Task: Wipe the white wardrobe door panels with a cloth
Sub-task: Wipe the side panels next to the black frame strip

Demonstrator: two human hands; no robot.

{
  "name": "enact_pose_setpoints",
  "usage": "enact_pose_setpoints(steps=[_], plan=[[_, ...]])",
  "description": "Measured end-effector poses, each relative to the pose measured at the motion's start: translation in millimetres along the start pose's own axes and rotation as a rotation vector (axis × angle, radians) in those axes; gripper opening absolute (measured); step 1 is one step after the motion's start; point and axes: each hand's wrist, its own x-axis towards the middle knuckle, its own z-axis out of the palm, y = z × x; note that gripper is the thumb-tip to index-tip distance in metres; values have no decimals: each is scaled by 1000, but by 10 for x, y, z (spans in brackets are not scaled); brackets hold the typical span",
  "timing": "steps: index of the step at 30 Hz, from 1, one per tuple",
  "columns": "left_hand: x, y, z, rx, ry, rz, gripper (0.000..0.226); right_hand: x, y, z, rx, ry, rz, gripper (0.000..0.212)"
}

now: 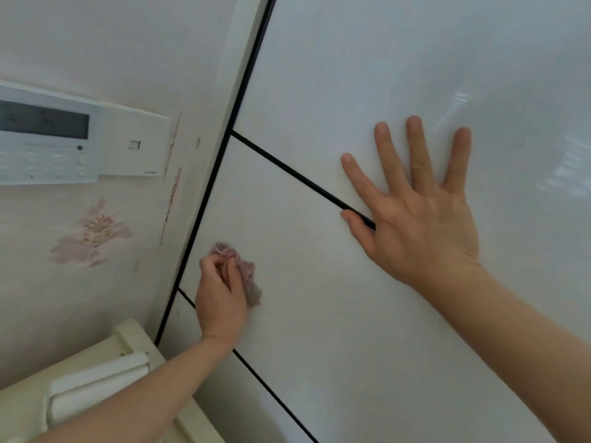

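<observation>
white door panels (399, 75): glossy, split by thin black lines into an upper panel, a middle panel and a lower one; all appear tilted in this wide-angle view.
cloth (248, 276): small, pinkish, bunched up, pressed against the middle panel near its left edge, just beside the black vertical line.
left hand (220, 295): fingers curled around the cloth, gripping it against the middle panel; forearm comes in from the lower left.
right hand (415, 212): flat on the door, fingers straight and spread, holding nothing; fingers lie on the upper panel, thumb and palm cross the black line onto the middle panel.
wall (96, 43): pale, with a faded pink flower print (92, 233), left of the door.
control panel (44, 135): white, with a dark screen and buttons, fixed on the wall beside a white switch plate (134, 145).
cream furniture (134, 334): lower left, below the left forearm.
</observation>
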Motion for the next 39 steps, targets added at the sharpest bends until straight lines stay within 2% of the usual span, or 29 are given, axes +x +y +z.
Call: enact_pose_setpoints(steps=[2,3,7,10,11,13,14,18,19,21,23,25,27,29,32,35,37,39], plan=[[-23,55,52,-19,26,89,17,13,3,0,6,7,-2,67],[3,16,58,-1,85,38,18,12,6,-3,8,5,-8,67],[263,-446,-53,-48,225,-435,28,-2,9,15,14,19,0,66],[339,-613,-1,-130,282,-600,27,20,-1,31,21,20,-4,65],[289,-558,45,-122,246,-614,30,18,9,23,23,17,-4,65],[113,-272,96,29,126,-494,25,12,13,17,17,15,-4,65],[8,-127,116,22,121,-439,19,4,12,22,13,12,-7,65],[15,646,132,-12,27,50,14,3,4,6,20,17,-3,65],[105,773,140,-16,34,112,15,-3,1,7,18,20,-1,64],[346,763,158,-26,149,49,20,9,5,20,10,37,-3,64],[481,465,113,-20,247,-200,25,-4,11,25,9,42,-1,64],[417,129,57,12,218,-362,27,-4,0,40,2,46,-7,64],[206,85,77,22,177,-405,27,29,-9,53,10,38,-10,65],[-72,390,123,27,130,-294,23,28,13,21,26,30,0,66],[-424,1070,163,-64,-2,37,15,15,-4,-42,28,13,1,68],[-525,1666,243,-135,-74,257,12,9,-6,-128,97,47,27,58],[-369,1696,269,-112,21,250,12,-66,72,-158,144,84,-10,51],[-209,1186,245,-101,131,18,12,-248,240,-163,152,65,-72,55]])
